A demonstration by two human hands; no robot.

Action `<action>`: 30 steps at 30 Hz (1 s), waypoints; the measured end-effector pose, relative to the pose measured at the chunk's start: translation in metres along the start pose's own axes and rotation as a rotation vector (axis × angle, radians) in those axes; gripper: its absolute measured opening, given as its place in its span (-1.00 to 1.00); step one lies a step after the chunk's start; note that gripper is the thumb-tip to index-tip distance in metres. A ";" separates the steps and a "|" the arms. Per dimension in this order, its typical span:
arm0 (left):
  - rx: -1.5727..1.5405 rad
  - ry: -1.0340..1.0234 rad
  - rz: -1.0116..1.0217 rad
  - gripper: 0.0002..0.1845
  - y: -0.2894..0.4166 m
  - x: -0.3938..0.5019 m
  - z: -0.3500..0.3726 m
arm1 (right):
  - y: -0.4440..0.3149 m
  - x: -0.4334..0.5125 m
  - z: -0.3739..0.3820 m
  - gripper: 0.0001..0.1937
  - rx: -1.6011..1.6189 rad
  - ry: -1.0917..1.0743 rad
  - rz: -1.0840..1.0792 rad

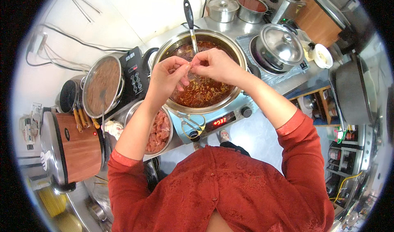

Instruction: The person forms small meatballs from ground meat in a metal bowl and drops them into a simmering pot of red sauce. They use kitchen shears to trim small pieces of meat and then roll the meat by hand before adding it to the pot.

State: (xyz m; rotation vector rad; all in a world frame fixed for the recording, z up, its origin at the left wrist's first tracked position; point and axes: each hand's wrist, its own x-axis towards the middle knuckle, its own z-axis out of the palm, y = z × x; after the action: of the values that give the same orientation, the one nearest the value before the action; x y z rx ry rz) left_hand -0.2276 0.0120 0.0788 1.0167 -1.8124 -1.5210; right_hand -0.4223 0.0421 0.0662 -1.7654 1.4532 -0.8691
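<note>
My left hand [172, 75] and my right hand [212, 65] meet at the fingertips over a wide steel pot [241, 58] of dark red, oily broth [204, 93]. The fingers of both are pinched together; whether a small piece lies between them is too small to tell. Behind my hands a black-handled ladle or spoon [189, 15] stands in the pot. The pot sits on an induction cooker [181, 124] with a lit red display. Scissors [194, 124] lie at its front edge. Below my left forearm is a steel bowl of raw meat pieces [160, 133].
Left are a pot of brownish food [103, 84], a black induction hob [132, 73], a dark pan [68, 95] and a wood-patterned cooker [80, 145]. To the right stand a lidded pot [281, 47], a white bowl [323, 56] and, behind, two smaller steel pots [222, 11].
</note>
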 end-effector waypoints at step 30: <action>0.869 0.085 0.134 -0.70 -0.197 -0.150 -0.044 | -0.037 -0.020 0.020 -0.82 -0.728 0.185 -0.319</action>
State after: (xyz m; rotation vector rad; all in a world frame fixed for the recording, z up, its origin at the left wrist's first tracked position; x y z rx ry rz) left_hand -0.0703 0.0987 -0.0973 1.2576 -2.4670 -0.5576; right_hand -0.3894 0.0690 0.0849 -2.5615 1.7815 -0.7131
